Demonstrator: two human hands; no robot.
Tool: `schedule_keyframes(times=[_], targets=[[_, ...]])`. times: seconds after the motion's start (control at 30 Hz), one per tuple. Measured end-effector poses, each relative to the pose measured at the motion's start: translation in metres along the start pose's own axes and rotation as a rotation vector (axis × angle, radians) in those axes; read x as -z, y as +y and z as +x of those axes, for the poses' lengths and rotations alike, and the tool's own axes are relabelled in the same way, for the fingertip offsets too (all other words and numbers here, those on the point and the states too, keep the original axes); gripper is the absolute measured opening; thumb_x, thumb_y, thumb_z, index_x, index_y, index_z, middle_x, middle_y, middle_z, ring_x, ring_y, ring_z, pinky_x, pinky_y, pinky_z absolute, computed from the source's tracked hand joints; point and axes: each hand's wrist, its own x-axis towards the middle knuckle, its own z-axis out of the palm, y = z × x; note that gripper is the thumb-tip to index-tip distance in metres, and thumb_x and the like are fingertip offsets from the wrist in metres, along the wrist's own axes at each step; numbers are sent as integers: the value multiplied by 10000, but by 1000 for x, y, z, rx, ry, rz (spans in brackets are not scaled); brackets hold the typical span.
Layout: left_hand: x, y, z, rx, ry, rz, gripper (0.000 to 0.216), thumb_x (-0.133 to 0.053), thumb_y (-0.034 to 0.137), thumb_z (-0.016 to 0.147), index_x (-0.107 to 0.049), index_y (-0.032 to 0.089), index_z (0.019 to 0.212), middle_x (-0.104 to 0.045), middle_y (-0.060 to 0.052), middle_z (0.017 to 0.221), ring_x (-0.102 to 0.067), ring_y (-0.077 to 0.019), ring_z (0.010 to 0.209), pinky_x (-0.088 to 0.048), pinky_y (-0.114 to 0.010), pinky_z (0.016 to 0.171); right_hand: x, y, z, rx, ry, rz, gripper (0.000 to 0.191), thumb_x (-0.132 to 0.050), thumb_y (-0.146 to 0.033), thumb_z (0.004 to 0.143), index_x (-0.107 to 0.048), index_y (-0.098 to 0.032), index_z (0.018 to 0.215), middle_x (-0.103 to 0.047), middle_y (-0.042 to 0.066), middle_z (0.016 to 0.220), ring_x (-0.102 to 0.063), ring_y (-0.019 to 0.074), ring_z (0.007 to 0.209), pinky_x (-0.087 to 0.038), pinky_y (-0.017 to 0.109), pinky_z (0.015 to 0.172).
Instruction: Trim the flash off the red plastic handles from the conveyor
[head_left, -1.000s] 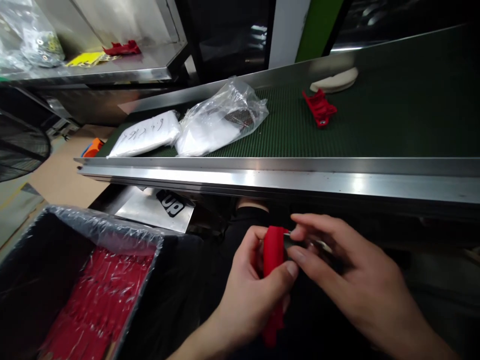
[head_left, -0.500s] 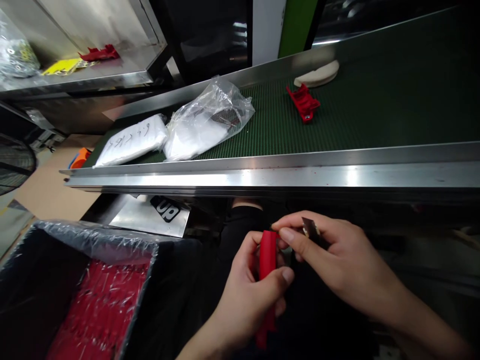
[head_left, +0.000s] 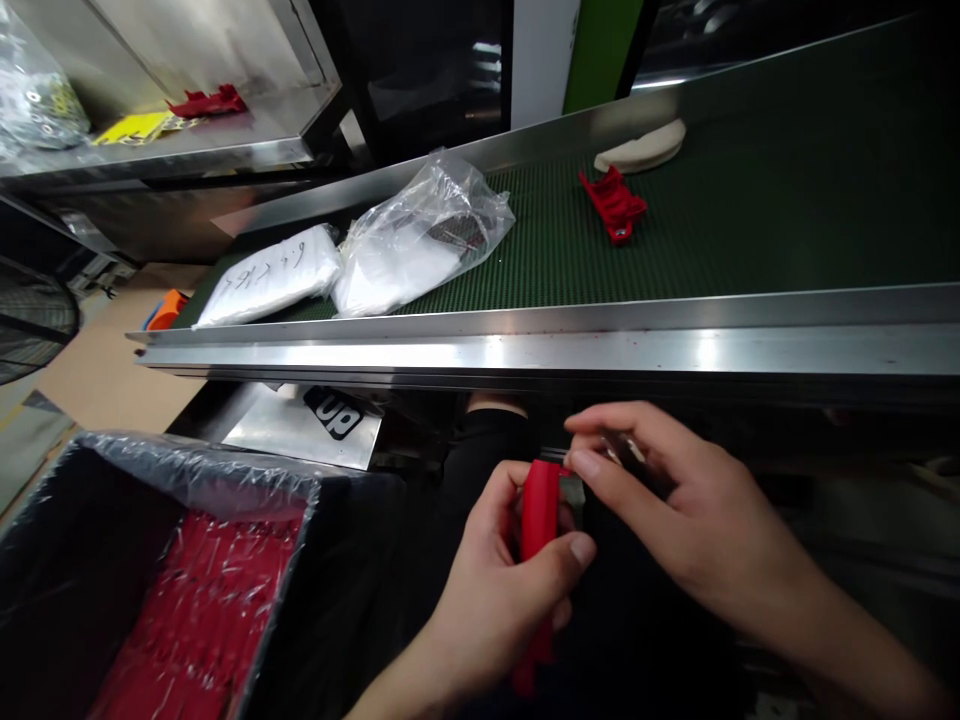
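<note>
Upright in my left hand is a long, narrow red plastic part; the fingers wrap round it and the thumb lies across its front. A greyish piece shows beside its upper right edge, and I cannot tell what it is. My right hand is just to the right of the part's top end, thumb and forefinger pinched together. A small dark flat tool is tucked between its fingers, mostly hidden. Whether the fingertips also pinch a tiny scrap is too small to tell.
Beyond my hands runs a green conveyor belt with a metal edge rail. It carries a red part, a pale curved piece, a clear plastic bag and a white packet. At lower left stands a lined bin holding red parts.
My right hand has drawn slightly up and right, away from the red part's top. The dark tool has turned in its fingers and shows less. The left hand keeps its hold.
</note>
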Motion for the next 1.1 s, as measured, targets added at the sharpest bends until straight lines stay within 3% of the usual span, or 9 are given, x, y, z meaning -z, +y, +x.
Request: schedule_keyframes(times=[0.07,0.23,0.47,1.1], targets=[[0,2,0,-3,9,-8,275,-689,289,833,-460,219,969,-482,70,770,-426,1,429,-388,-127,400,2,6,-8,59,52,-52,300,-589,-361,932,-546,-312,1225,-659,-28,1073,-649,109,915,-536,175,752],[1,5,3,-12,56,-13,281,-693,295,831,-464,221,975,-480,75,763,-413,-2,439,-394,-141,414,10,12,-27,402,17,-301,388,-528,-104,925,-567,-295,1261,-616,-26,1192,-604,107,1059,-482,204,965],[3,6,4,-16,43,-30,291,-696,294,833,-468,223,1000,-498,78,734,-430,-7,424,-387,-137,405,10,16,-30,613,39,-446,509,-562,2,852,-548,-177,1329,-641,54,1170,-634,170,1011,-536,310,920],[5,5,-5,-39,-5,33,292,-702,349,827,-465,220,938,-518,59,791,-467,-9,443,-380,-115,393,12,8,-24,517,173,-472,489,-586,13,849,-576,-183,1297,-634,37,1193,-605,154,1056,-479,315,972]])
